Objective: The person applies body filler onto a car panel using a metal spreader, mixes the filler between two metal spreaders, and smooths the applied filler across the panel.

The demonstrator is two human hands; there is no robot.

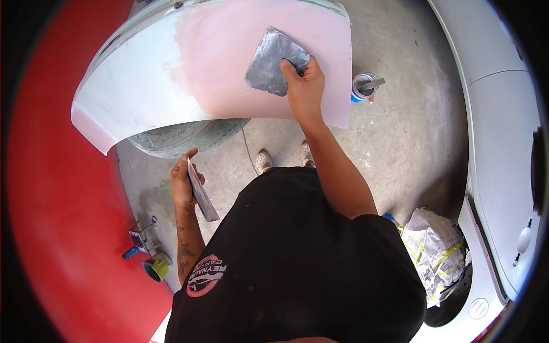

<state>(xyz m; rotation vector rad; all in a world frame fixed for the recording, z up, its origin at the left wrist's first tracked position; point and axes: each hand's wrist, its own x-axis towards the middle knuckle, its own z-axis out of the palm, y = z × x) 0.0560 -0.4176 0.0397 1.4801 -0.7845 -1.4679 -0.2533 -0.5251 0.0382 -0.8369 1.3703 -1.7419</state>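
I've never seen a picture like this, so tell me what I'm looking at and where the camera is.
There's no machine here: someone wears a wide camera on their head, looking down, so straight edges curve. Their bare right hand grips a gray square plate over a car panel, partly white, partly pink. Their bare left hand holds a thin flat piece, seen nearly edge-on. Below the panel a tire shows, and a container stands on the floor.
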